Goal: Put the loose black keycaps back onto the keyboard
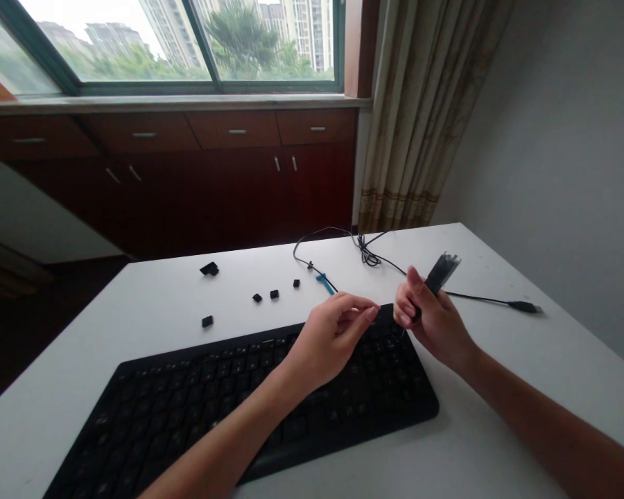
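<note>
A black keyboard point(338, 443) lies at an angle on the white table, and some of its keys are off. Above its upper right part, my left hand point(325, 339) is closed in a pinch, thumb against fingertips; anything between them is too small to make out. Just to the right, over the keyboard's far right corner, my right hand point(437, 326) is wrapped round a dark brush point(442, 272). The brush's bristle end points up, and my fingers hide most of its handle. Several loose black keycaps point(274, 294) lie on the table beyond the keyboard.
A blue tool point(325, 283) lies beyond my left hand, partly hidden. A black cable point(369, 253) is bundled at the table's back edge, with its USB plug point(524, 306) at the right. Behind the table point(156, 298) stand brown cabinets point(229, 187) and a curtain point(421, 104).
</note>
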`<state>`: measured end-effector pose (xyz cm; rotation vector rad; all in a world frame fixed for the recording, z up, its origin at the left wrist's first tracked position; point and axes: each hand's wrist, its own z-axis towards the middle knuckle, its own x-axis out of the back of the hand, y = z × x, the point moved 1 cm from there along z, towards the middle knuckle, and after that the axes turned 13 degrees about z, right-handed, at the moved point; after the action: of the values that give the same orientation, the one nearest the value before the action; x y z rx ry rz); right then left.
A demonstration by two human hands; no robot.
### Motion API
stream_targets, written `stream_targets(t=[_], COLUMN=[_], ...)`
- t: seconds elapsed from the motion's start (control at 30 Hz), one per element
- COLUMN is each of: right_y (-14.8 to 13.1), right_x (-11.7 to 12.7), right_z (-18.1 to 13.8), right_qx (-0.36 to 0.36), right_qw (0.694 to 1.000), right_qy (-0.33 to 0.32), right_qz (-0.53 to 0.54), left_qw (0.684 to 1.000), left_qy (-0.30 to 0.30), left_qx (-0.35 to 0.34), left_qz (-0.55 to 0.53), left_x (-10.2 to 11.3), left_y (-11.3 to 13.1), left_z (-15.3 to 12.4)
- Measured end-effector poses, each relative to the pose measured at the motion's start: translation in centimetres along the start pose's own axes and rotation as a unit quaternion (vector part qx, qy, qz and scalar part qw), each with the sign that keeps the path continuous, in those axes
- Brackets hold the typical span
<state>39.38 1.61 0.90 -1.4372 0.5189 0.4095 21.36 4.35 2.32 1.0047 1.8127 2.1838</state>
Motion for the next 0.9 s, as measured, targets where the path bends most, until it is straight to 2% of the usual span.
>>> stream_targets(t=[0.1,0.2,0.27,0.33,0.43,0.53,0.63,0.77,0.83,0.9], right_y=[0.0,-0.2,0.0,0.4,1.1,1.6,1.9,2.5,2.7,2.9], right_x=[-0.6,-1.0,-1.1,-1.1,-1.1,-1.4,-2.0,-2.9,-3.0,-3.0], right_z=[-0.1,-0.1,0.0,0.0,-0.1,0.1,0.8,1.8,1.8,1.6], right_qx=[0.027,0.032,0.023,0.025,0.051,0.079,0.064,-0.006,0.019,0.049], right_qw=[0.999,0.996,0.996,0.996,0.995,0.992,0.99,0.989,0.987,0.99], right_qy=[0.026,0.043,0.048,0.06,0.08,0.099,0.12,0.106,0.11,0.113], right_qz=[0.027,0.065,0.071,0.063,0.034,-0.005,-0.033,-0.106,-0.115,-0.068], left_qw=[0.984,0.974,0.99,0.999,0.955,0.906,0.894,0.905,0.912,0.918], left_qy=[-0.032,-0.039,-0.037,-0.024,-0.014,-0.03,-0.039,-0.033,-0.029,-0.025], left_qx=[0.082,0.104,0.072,0.002,-0.104,-0.142,-0.152,-0.144,-0.135,-0.125], left_qz=[-0.157,-0.199,-0.113,0.047,0.277,0.397,0.42,0.4,0.386,0.375], left_x=[0.0,0.2,0.3,0.2,-0.4,-1.0,-1.5,-1.8,-1.9,-1.9], left_y=[-0.1,-0.3,-0.5,-0.5,-0.2,0.1,-0.1,-0.7,-1.0,-1.1], left_z=[0.4,0.6,0.5,0.2,-0.4,-0.8,-0.9,-1.0,-1.0,-0.9])
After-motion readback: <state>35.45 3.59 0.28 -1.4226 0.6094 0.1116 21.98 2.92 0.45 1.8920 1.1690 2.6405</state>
